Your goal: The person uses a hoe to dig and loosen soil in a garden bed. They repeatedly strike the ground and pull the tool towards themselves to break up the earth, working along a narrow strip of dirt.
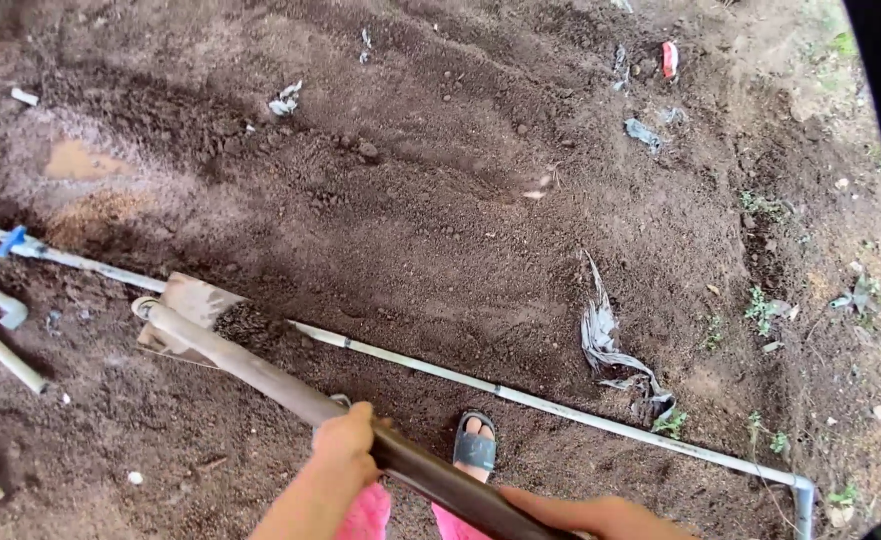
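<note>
I hold a hoe by its long brown wooden handle point(260, 372), which runs from bottom centre up to the left. My left hand point(345, 447) grips the handle midway. My right hand point(600, 517) grips its lower end at the bottom edge. The flat metal blade point(192, 303) rests on dark loose soil point(410, 230) at the left, with a clump of earth against it. My foot in a dark sandal point(473, 447) stands just behind the handle.
A thin grey pipe point(560, 410) crosses the ground from left to an elbow at bottom right. More pipe pieces point(0, 345) and a blue valve point(10, 241) lie at the left. A dried leaf point(600, 335), plastic scraps, small weeds and a muddy puddle point(80, 160) dot the soil.
</note>
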